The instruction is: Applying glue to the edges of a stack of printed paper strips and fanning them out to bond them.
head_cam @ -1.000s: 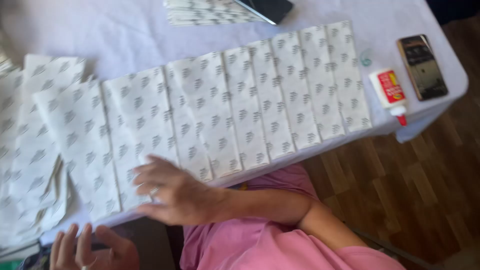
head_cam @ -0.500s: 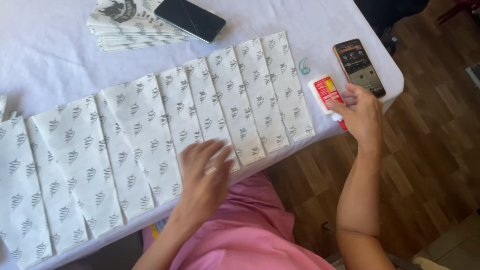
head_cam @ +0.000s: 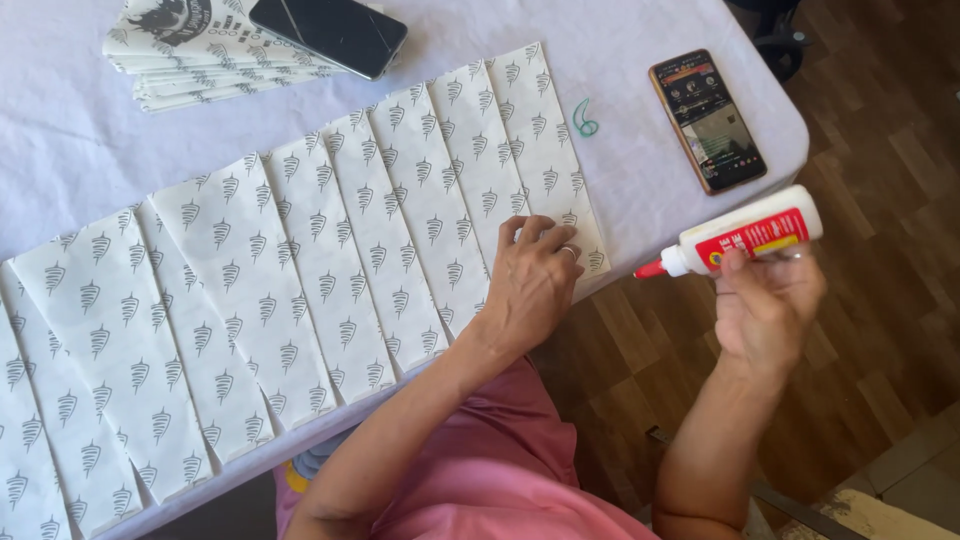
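I see my right hand point(head_cam: 765, 305) wrapped around a white glue bottle point(head_cam: 745, 237) with a red label. The bottle is in the air, just off the table's right edge, and its red tip points left at the paper.

My left hand point(head_cam: 535, 280) lies flat, fingers spread, on the paper sheets point(head_cam: 330, 270). It presses the near end of the last sheets on the right side of the row. It grips nothing. The two hands are apart, with the table edge between them.

The sheets are white with small grey marks. They lie side by side in a long row on the white table point(head_cam: 640, 180), each one lapping over the next.

I think this is the gluing step, and the glue is not on the paper yet. Next the tip should come over to the sheet edge by my left hand. It calls for a soft squeeze and a thin line, while my left hand holds the sheets down.

A phone point(head_cam: 707, 121) lies close to the row, so I must mind drips.
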